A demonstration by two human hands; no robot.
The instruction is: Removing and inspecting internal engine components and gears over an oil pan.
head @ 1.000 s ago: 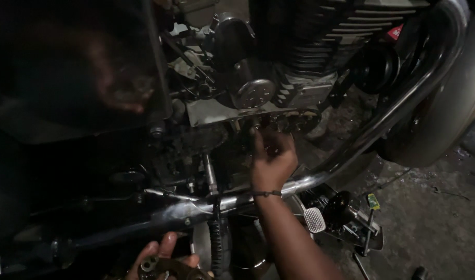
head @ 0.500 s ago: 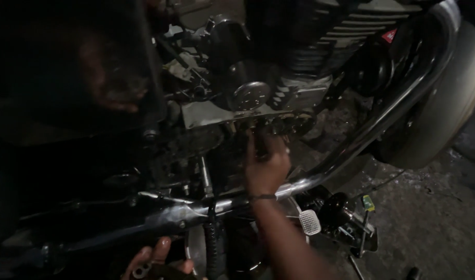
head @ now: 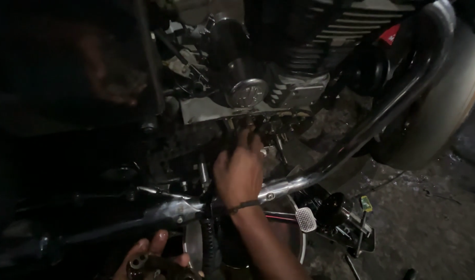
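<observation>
- The landmark is the curved chrome exhaust pipe (head: 351, 145) of a motorcycle, sweeping from the upper right down to the lower middle.
- The right hand (head: 240, 171) reaches up just above the pipe's lower end, its fingers (head: 250, 136) pushed into the dark gap under the silver ribbed metal engine cover (head: 258, 98); whether they pinch anything there cannot be told, since the fingertips are hidden among greasy small parts.
- A thin dark band (head: 242, 206) circles that wrist, right over the pipe.
- The left hand (head: 154, 259) sits below the pipe's lower left end, at the bottom edge, curled around a small grimy metal part with round holes (head: 139, 261).
- Right of the pipe's lower end lies a small ridged silver foot pedal (head: 306, 219).
- Behind the pipe's upper bend stands a large dull grey rounded metal body (head: 444, 103).
- No container shows clearly; under the right forearm a round dark rim (head: 237, 265) is too dim to identify.
</observation>
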